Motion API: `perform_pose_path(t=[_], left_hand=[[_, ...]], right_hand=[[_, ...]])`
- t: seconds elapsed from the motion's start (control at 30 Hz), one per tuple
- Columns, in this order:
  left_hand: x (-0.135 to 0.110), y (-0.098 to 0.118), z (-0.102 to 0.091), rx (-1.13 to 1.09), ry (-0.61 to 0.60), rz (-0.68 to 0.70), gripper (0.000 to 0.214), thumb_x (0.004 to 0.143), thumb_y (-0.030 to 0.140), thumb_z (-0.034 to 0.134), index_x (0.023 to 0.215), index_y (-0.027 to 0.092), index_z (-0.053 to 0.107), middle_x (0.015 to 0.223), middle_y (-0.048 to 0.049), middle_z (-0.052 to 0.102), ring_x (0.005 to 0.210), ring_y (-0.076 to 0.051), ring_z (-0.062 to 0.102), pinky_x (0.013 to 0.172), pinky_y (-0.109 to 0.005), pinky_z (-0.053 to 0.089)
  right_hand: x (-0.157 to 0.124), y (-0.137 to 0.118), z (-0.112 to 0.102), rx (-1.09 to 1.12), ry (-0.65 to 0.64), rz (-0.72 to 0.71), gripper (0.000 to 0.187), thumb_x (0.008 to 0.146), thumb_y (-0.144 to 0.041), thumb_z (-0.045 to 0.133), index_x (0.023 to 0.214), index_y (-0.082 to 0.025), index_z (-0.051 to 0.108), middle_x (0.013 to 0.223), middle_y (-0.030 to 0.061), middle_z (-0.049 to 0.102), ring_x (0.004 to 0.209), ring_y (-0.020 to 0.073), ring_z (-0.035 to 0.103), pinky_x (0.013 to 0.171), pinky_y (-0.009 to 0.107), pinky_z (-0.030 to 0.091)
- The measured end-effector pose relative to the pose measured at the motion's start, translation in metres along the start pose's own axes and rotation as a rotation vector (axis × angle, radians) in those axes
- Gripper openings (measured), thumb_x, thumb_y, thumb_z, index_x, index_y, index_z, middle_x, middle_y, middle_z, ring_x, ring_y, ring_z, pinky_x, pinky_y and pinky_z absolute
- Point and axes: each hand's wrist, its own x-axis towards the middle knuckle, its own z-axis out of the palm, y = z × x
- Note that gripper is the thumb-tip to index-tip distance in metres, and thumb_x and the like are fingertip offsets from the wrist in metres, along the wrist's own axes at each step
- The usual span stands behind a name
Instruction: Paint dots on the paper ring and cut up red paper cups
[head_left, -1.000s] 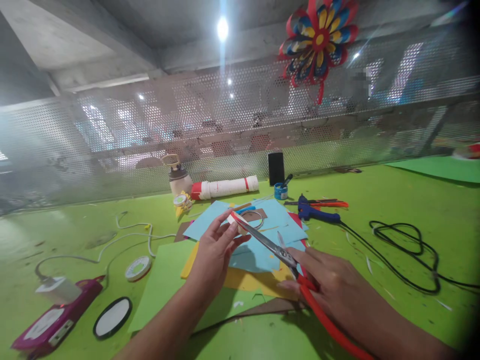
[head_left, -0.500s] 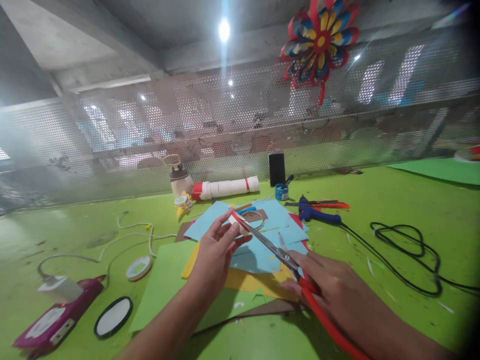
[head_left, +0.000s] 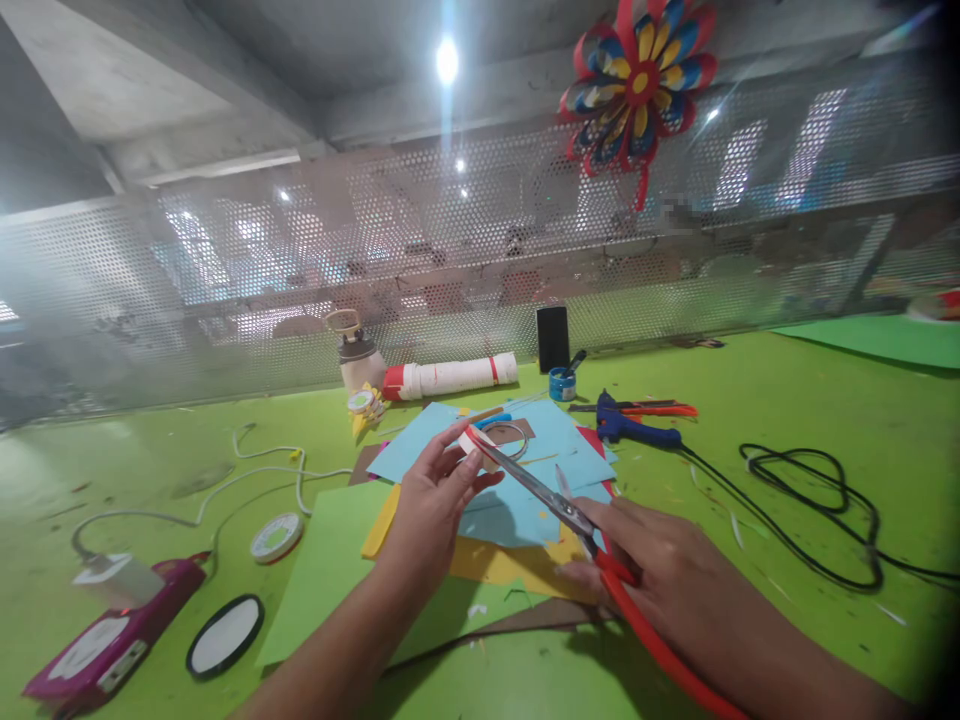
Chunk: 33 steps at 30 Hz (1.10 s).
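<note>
My left hand [head_left: 435, 490] is closed on a small white ring with a red edge [head_left: 475, 442], pinched between thumb and fingers. My right hand [head_left: 652, 570] grips a pair of scissors [head_left: 574, 515] with red handles. The blades are spread, and the longer one reaches to the ring, its tip at the opening. Whether it touches is too small to tell. Beneath both hands lie overlapping sheets of light blue paper [head_left: 420, 450], yellow paper [head_left: 487, 565] and green paper [head_left: 322, 560]. A metal hoop [head_left: 517, 428] rests on the blue sheets behind the ring.
To the right lie a blue glue gun [head_left: 637, 430] and its looping black cord [head_left: 810, 580]. On the left are a purple power strip [head_left: 112, 640], a round white disc with black rim [head_left: 225, 637] and a tape roll [head_left: 276, 538]. A white tube [head_left: 457, 376] lies at the back.
The hands, ring and scissors have hardly moved. The whole view has shifted very slightly.
</note>
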Motion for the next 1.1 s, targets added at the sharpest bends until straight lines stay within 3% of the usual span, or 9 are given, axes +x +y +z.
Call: perform_pose_path(t=[1.1], left_hand=[[-0.002,0.0017,0.0039,0.001,0.069,-0.012,0.061,0.068,0.027,0.085,0.124,0.014,0.063,0.1,-0.009,0.076,0.091,-0.021,0.071,0.085,-0.038,0.058]], right_hand=[[-0.005,0.0002,0.0066,-0.019,0.043,-0.037,0.038,0.095,-0.037,0.056,0.123,-0.012,0.064,0.093,0.0143,0.073,0.082,0.0309,0.07,0.073,0.049,0.058]])
